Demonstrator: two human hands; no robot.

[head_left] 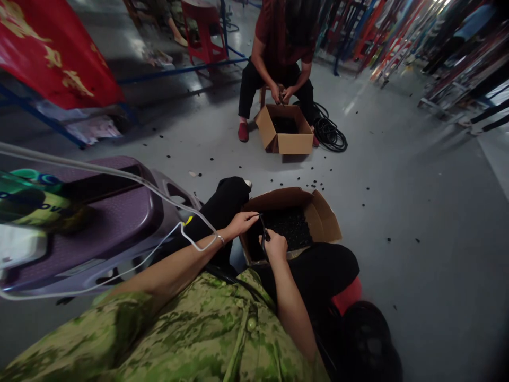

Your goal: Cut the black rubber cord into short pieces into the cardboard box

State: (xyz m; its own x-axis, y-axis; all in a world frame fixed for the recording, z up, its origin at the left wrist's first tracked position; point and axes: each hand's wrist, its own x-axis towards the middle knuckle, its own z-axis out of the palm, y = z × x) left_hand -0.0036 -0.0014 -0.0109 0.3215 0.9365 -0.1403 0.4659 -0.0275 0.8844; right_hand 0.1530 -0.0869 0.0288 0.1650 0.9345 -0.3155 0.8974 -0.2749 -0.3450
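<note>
Over an open cardboard box (329,223) between my knees, my left hand (243,223) pinches a thin black strip, perhaps tubing. Just to its right, my right hand (275,246) is closed around a dark hand tool (265,233) that looks like cutters. The tool's tip meets the strip near my left fingertips; whether its jaws are apart is too small to tell. Many small black pieces (292,228) lie in the box below both hands. A black hose (226,277) runs across my lap.
Opposite me a seated person (274,58) works over another cardboard box (295,143), beside a coil of black hose (332,135). A purple stool (119,233) holding a bottle stands at my left. Black bits (314,184) dot the floor. Farther back are a red stool (202,32) and racks.
</note>
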